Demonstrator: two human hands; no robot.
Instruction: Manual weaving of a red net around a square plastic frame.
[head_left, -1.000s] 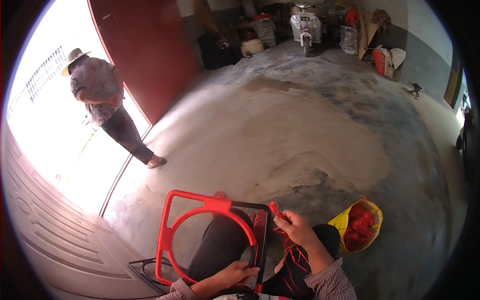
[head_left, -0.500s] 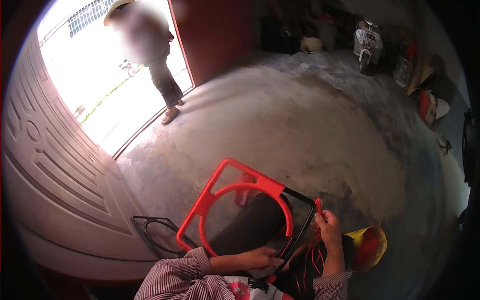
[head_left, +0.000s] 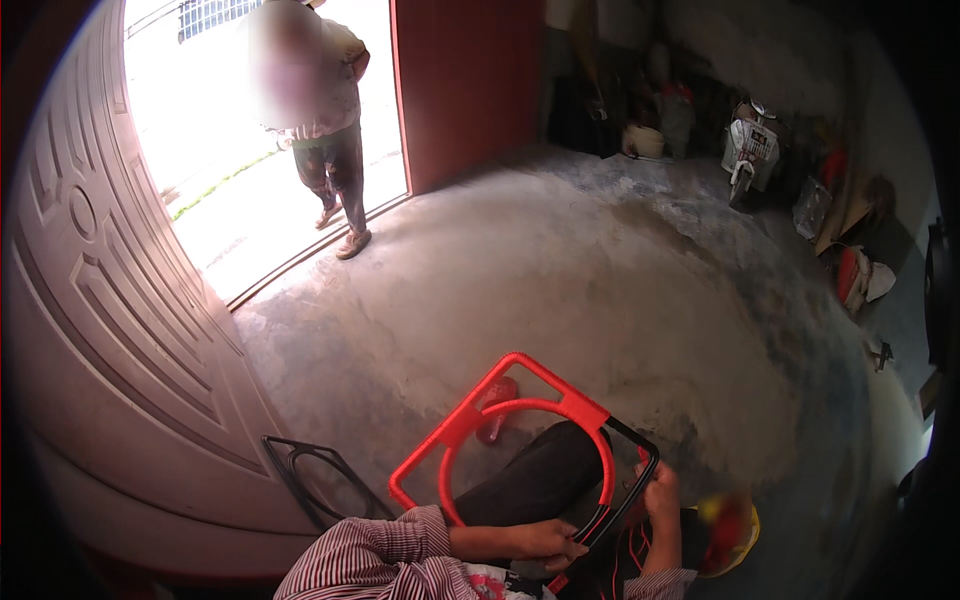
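Observation:
On my lap sits a square frame (head_left: 462, 424) with a round ring inside it. Red cord is wound tightly over most of it, and its right side shows bare black. My left hand (head_left: 552, 541) is closed on the lower part of the ring and frame. At the frame's right corner, my right hand (head_left: 660, 494) pinches the red cord (head_left: 632, 543), whose loose strands hang down over my dark trousers. The fingertips of the right hand are partly hidden.
A similar black frame (head_left: 303, 443) leans by the brown panelled door (head_left: 150, 330) at left. Near my right knee stands a yellow container (head_left: 752, 548) with red stuff in it. A person (head_left: 335, 165) is at the bright doorway; a white scooter (head_left: 748, 150) stands far right.
My right hand has come down from above the frame's corner to beside its black side, drawing the cord along. The person in the doorway has shifted stance. My view has tilted slightly.

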